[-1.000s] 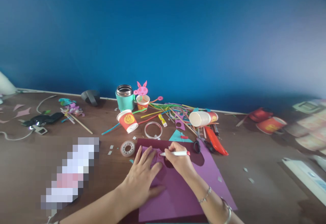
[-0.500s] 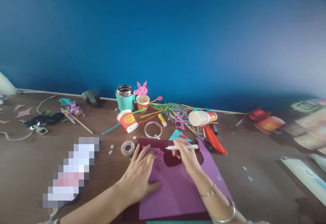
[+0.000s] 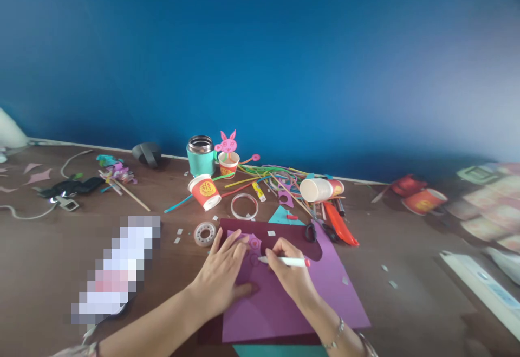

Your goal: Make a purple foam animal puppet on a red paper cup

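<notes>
A purple foam sheet lies on a dark maroon sheet on the brown table near me. My left hand lies flat on the purple sheet's left part, fingers spread, beside a small round shape. My right hand is closed around a white marker with a red cap. The marker lies nearly level and its tip touches the purple sheet just right of my left fingers.
A tape roll and a clear ring lie beyond the sheets. Red paper cups, a teal jar, a pink bunny cup, coloured pipe cleaners, scissors and a red tool crowd the back.
My right hand lifted the marker off the sheet half a second ago, then came back down and towards me; the tip now rests lower on the purple sheet. The left hand stayed flat.
</notes>
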The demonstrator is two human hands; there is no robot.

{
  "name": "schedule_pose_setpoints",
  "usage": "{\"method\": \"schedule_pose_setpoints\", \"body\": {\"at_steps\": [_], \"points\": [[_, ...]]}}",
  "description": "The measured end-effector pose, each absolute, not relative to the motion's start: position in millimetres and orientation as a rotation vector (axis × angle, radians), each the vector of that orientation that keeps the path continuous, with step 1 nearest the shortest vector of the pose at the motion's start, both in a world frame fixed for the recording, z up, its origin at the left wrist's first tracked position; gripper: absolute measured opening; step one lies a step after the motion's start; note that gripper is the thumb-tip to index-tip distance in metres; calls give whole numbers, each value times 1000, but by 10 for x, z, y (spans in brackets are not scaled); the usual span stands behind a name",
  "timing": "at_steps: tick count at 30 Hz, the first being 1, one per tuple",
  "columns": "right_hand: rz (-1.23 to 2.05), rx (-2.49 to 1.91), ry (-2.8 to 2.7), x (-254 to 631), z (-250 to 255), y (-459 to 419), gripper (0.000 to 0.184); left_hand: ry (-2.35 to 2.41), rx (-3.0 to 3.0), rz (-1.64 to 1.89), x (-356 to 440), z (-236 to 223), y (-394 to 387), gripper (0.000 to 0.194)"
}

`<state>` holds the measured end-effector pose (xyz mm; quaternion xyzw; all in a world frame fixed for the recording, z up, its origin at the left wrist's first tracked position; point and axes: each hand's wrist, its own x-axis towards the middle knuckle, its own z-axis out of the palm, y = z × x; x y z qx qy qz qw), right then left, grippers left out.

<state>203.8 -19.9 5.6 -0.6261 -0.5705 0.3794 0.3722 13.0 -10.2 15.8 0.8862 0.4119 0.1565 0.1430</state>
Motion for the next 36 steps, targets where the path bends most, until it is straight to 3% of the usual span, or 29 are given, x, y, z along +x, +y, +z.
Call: {"method": "schedule_pose_setpoints", "body": {"at_steps": [36], "points": [[879,-1670,-1570,1989,122,-193,25,1181,2508,447,136,173,-98,66]]}}
